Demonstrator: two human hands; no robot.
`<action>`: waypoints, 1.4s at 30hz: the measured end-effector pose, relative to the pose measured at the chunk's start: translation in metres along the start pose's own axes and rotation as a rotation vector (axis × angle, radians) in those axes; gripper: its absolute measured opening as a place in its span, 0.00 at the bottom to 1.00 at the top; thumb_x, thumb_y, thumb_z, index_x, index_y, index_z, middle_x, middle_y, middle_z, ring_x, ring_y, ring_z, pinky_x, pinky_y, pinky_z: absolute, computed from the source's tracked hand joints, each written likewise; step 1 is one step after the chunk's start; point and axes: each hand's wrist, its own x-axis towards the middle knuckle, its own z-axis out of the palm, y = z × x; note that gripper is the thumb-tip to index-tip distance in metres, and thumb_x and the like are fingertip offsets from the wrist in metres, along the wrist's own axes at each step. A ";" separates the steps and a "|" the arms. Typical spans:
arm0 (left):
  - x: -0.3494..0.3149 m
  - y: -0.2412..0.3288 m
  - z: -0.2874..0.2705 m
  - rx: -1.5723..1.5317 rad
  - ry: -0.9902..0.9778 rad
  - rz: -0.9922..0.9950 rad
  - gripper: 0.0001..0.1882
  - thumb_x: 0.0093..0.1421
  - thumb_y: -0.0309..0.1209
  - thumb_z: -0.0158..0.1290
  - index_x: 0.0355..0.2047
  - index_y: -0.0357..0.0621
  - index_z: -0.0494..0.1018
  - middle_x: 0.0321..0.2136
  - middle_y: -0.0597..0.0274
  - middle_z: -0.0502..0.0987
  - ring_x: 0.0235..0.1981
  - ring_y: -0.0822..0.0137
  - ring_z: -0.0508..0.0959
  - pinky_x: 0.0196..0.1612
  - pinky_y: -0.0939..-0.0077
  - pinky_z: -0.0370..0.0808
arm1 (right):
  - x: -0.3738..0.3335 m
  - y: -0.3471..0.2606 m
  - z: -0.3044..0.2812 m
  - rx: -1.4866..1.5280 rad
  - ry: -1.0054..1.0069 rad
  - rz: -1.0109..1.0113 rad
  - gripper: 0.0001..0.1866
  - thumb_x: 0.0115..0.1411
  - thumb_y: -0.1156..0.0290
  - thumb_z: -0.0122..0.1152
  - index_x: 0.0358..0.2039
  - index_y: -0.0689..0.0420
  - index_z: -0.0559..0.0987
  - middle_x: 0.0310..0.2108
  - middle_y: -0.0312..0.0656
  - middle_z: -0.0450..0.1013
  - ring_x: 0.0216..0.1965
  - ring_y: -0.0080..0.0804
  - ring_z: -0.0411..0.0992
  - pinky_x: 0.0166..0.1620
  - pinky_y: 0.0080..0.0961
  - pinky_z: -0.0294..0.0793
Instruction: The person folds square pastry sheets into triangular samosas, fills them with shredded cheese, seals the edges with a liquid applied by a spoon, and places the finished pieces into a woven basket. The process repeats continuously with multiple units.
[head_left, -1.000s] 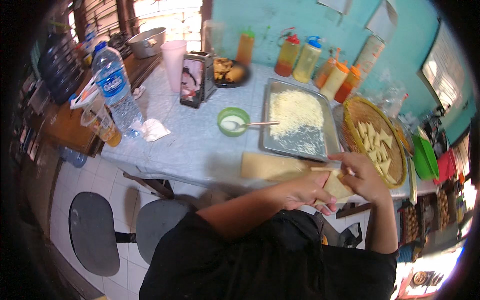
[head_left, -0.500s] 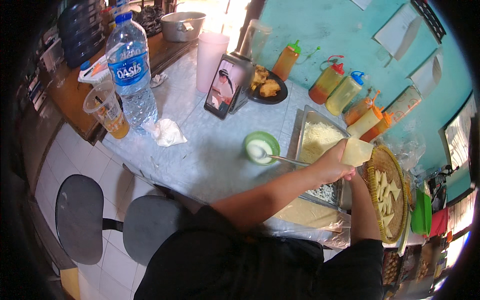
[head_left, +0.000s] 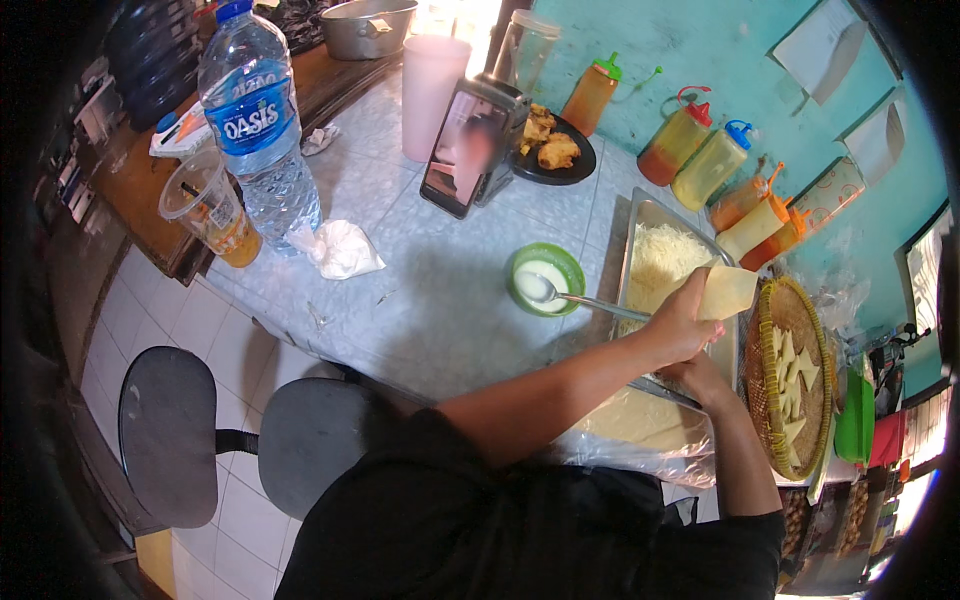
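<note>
My left hand (head_left: 684,325) is closed on a pale pastry wrapper (head_left: 730,293), held up over the right side of a metal tray (head_left: 638,200). Its fingertips pinch the wrapper's lower edge. Just below it is my right hand (head_left: 700,378), low over the tray's near part, its fingers hidden behind my left forearm. White shreds (head_left: 665,255) fill the tray's far part. Left of the tray stands a green bowl (head_left: 574,262) of white liquid with a spoon (head_left: 600,305) in it. A round woven basket (head_left: 768,400) of folded pastries (head_left: 790,375) lies to the right.
A propped-up phone (head_left: 462,150), a pink cup (head_left: 432,100) and a black plate (head_left: 570,174) of fried food stand behind. Several sauce bottles (head_left: 712,165) line the wall. A water bottle (head_left: 255,130), plastic cup (head_left: 212,215) and white bag (head_left: 345,252) are at left; plastic-wrapped sheets (head_left: 640,425) lie nearest me.
My right hand has come away from the wrapper and dropped down toward me, over the tray. My left hand still holds the wrapper. The view has shifted slightly.
</note>
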 end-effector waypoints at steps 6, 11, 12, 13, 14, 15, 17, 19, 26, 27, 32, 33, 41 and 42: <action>0.000 -0.006 0.005 -0.064 0.066 -0.007 0.24 0.50 0.13 0.47 0.48 0.38 0.58 0.32 0.58 0.70 0.25 0.73 0.72 0.26 0.78 0.71 | -0.005 0.033 -0.009 0.010 -0.145 0.041 0.17 0.50 0.75 0.60 0.42 0.61 0.75 0.39 0.43 0.74 0.41 0.30 0.71 0.46 0.26 0.68; 0.002 -0.016 -0.002 -0.035 0.015 -0.060 0.26 0.50 0.13 0.48 0.50 0.38 0.57 0.34 0.58 0.70 0.27 0.73 0.72 0.28 0.77 0.72 | -0.016 0.026 -0.030 -0.494 -0.152 0.115 0.16 0.51 0.71 0.57 0.42 0.60 0.75 0.40 0.48 0.74 0.41 0.35 0.72 0.45 0.29 0.69; 0.001 -0.016 -0.002 -0.008 0.004 -0.088 0.28 0.50 0.14 0.48 0.53 0.39 0.57 0.36 0.59 0.70 0.29 0.73 0.72 0.30 0.78 0.72 | -0.020 0.018 -0.031 -0.594 -0.117 0.140 0.16 0.51 0.71 0.57 0.42 0.60 0.75 0.40 0.48 0.74 0.40 0.36 0.72 0.45 0.30 0.69; 0.000 -0.016 -0.002 0.019 -0.008 -0.115 0.30 0.50 0.14 0.48 0.55 0.39 0.56 0.39 0.59 0.69 0.31 0.74 0.72 0.32 0.78 0.73 | -0.021 0.015 -0.031 -0.694 -0.082 0.165 0.17 0.51 0.70 0.56 0.42 0.59 0.75 0.40 0.49 0.74 0.40 0.37 0.72 0.45 0.31 0.69; -0.001 -0.015 0.000 0.027 -0.030 -0.167 0.29 0.50 0.14 0.48 0.54 0.39 0.57 0.39 0.60 0.69 0.32 0.74 0.72 0.32 0.78 0.73 | -0.023 0.021 -0.032 -0.674 -0.081 0.176 0.17 0.51 0.69 0.56 0.43 0.59 0.75 0.41 0.49 0.74 0.41 0.38 0.72 0.46 0.32 0.68; -0.002 -0.012 0.002 0.035 -0.052 -0.218 0.29 0.50 0.14 0.49 0.53 0.39 0.57 0.38 0.60 0.69 0.32 0.73 0.72 0.32 0.78 0.73 | -0.024 0.030 -0.033 -0.656 -0.080 0.186 0.18 0.52 0.68 0.55 0.44 0.59 0.75 0.42 0.49 0.73 0.43 0.39 0.72 0.47 0.32 0.68; -0.003 -0.012 0.004 0.031 -0.064 -0.247 0.28 0.50 0.14 0.49 0.52 0.38 0.58 0.38 0.60 0.69 0.32 0.73 0.72 0.33 0.78 0.73 | -0.026 0.034 -0.031 -0.532 -0.084 0.187 0.20 0.54 0.66 0.56 0.46 0.59 0.73 0.45 0.50 0.72 0.46 0.39 0.71 0.49 0.32 0.67; -0.003 -0.015 0.004 0.006 -0.043 -0.203 0.27 0.50 0.15 0.49 0.52 0.38 0.58 0.38 0.60 0.69 0.33 0.74 0.72 0.33 0.78 0.73 | -0.024 0.021 -0.021 -0.324 -0.093 0.165 0.22 0.55 0.64 0.56 0.49 0.59 0.72 0.48 0.50 0.71 0.49 0.37 0.69 0.52 0.31 0.65; -0.006 -0.009 0.005 -0.077 -0.057 -0.219 0.26 0.51 0.15 0.48 0.52 0.39 0.58 0.39 0.59 0.69 0.34 0.72 0.73 0.34 0.76 0.74 | -0.009 -0.023 0.008 -0.070 -0.213 0.091 0.25 0.56 0.63 0.58 0.52 0.61 0.69 0.53 0.47 0.67 0.53 0.33 0.64 0.55 0.29 0.62; -0.007 -0.008 0.007 -0.078 -0.064 -0.215 0.26 0.51 0.15 0.47 0.52 0.39 0.58 0.39 0.58 0.69 0.34 0.71 0.73 0.34 0.76 0.74 | -0.006 -0.021 0.011 -0.072 -0.220 0.081 0.26 0.56 0.63 0.58 0.53 0.61 0.68 0.53 0.47 0.66 0.54 0.34 0.64 0.55 0.30 0.62; -0.006 -0.011 0.005 -0.064 -0.091 -0.240 0.26 0.52 0.15 0.47 0.52 0.39 0.57 0.40 0.58 0.69 0.35 0.70 0.74 0.35 0.75 0.75 | -0.004 -0.009 0.018 -0.107 -0.169 -0.027 0.26 0.56 0.63 0.58 0.53 0.61 0.67 0.52 0.47 0.66 0.54 0.35 0.64 0.55 0.31 0.62; -0.006 -0.008 0.005 -0.077 -0.091 -0.251 0.26 0.52 0.15 0.47 0.53 0.40 0.57 0.40 0.58 0.69 0.35 0.70 0.74 0.35 0.75 0.75 | -0.004 -0.007 0.019 -0.106 -0.174 -0.051 0.26 0.56 0.64 0.58 0.53 0.61 0.67 0.52 0.47 0.67 0.53 0.35 0.65 0.55 0.31 0.62; -0.009 -0.005 0.003 -0.111 -0.111 -0.306 0.28 0.51 0.15 0.48 0.53 0.42 0.57 0.43 0.59 0.68 0.35 0.70 0.74 0.34 0.77 0.75 | -0.011 0.000 0.013 -0.064 -0.158 -0.070 0.21 0.53 0.71 0.58 0.47 0.62 0.71 0.44 0.45 0.72 0.46 0.33 0.69 0.50 0.29 0.66; -0.009 -0.006 0.003 -0.109 -0.100 -0.313 0.29 0.51 0.15 0.48 0.53 0.42 0.57 0.43 0.59 0.68 0.35 0.70 0.73 0.34 0.78 0.75 | -0.009 0.000 0.008 -0.046 -0.192 0.027 0.20 0.52 0.72 0.58 0.46 0.62 0.72 0.43 0.44 0.72 0.44 0.32 0.69 0.48 0.28 0.67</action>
